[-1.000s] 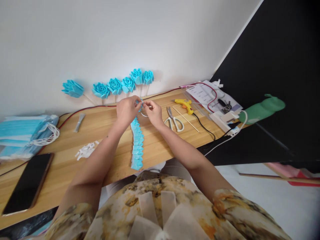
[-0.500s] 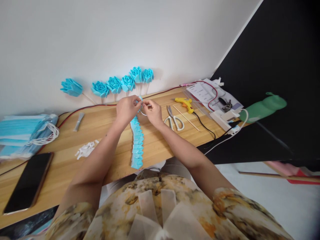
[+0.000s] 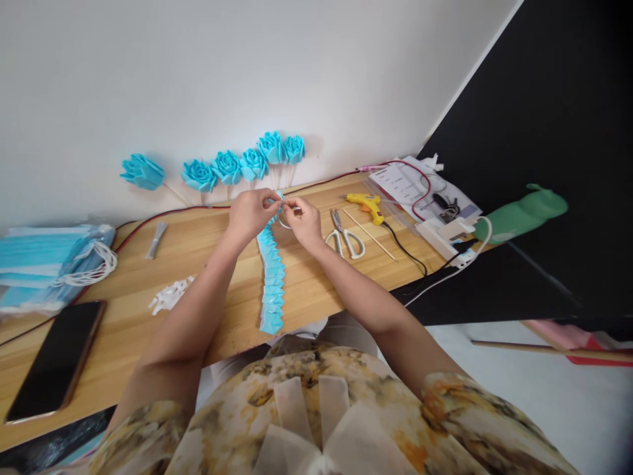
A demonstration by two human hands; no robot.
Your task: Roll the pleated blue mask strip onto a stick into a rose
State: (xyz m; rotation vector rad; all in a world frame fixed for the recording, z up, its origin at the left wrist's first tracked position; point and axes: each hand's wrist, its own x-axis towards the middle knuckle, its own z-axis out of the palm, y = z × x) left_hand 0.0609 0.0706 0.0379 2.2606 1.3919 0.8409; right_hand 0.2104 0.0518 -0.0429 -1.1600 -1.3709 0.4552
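Note:
Just above the table, my left hand (image 3: 254, 212) and my right hand (image 3: 302, 221) meet with fingertips pinched together. Between them is a small light-blue folded piece (image 3: 279, 195), mostly covered by the fingers. A thin white loop (image 3: 283, 223) hangs under the right fingers. Below the hands, a row of overlapping blue folded petals (image 3: 272, 284) runs toward the table's front edge. Scissors with white handles (image 3: 346, 239) lie open to the right of my right hand. Behind the hands, several blue flowers on sticks (image 3: 227, 167) lean near the wall.
To the right are a thin wooden stick (image 3: 368, 234), a yellow glue gun (image 3: 366, 204), a power strip (image 3: 442, 237) and a green bottle (image 3: 521, 214). Toward the left lie white scraps (image 3: 169, 295), a bundle of thin strips (image 3: 157, 240), blue face masks (image 3: 44, 257) and a phone (image 3: 57, 359).
Hardly anything differs. Both hands keep their pinch on the blue piece at the same spot, with only slight finger motion. The petal row and tools stay where they were.

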